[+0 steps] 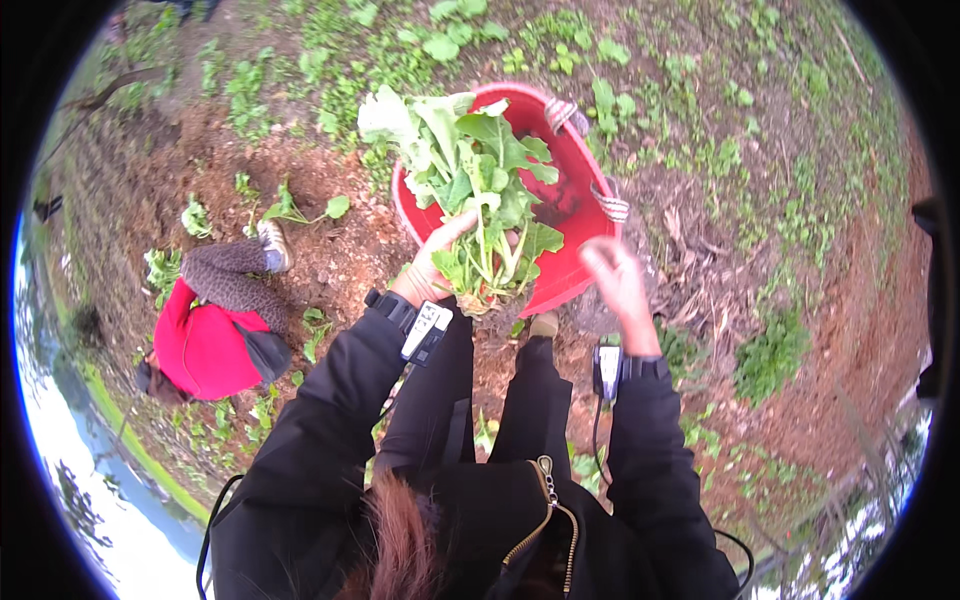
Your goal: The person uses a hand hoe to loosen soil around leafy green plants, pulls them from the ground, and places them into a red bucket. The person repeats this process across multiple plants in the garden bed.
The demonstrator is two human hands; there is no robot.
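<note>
My left hand [437, 262] is closed around the stems of a large bunch of leafy greens [490, 180], with broad pale and darker green leaves. The bunch is held over a red tub [565, 270] and hides much of its left side. At the tub's near right rim is my right hand [617, 282], slightly blurred. Its fingers look loosely apart, with nothing seen in them; whether they touch the rim I cannot tell. Dark soil marks show on the tub's inner wall.
Striped rope handles [610, 203] stick out from the tub's right side. A person in a red top [205, 345] crouches on the soil at left. Uprooted leafy plants [290, 208] lie nearby. Low weeds [775, 355] grow on the right. My legs stand right below the tub.
</note>
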